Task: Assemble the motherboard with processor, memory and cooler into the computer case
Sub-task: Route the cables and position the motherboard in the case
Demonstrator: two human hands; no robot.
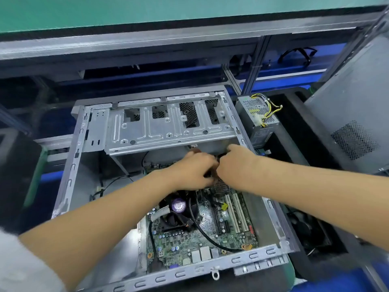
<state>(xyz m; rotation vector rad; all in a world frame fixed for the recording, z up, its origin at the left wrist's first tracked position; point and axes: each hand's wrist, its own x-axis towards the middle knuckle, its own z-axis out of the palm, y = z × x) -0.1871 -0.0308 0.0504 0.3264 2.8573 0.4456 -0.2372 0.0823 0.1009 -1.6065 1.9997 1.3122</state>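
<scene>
Under the front edge of the drive cage, our fingers meet over the far end of the motherboard. Our left hand has its fingers curled inward, and our right hand curls toward it, the two touching at the knuckles. Something small and dark sits between them, but we cannot tell what it is or which hand has hold of it. Just below the hands lies the cooler, its round fan with a purple centre label, seated on the board; a black cable curves across the board from beside it. White expansion slots run along the board's right side. The board rests flat inside the open computer case, whose grey metal frame surrounds it. Right of the case, well apart from the hands, a power supply with yellow and black wires stands in a dark tray. Our pale sleeve shows at lower left.
</scene>
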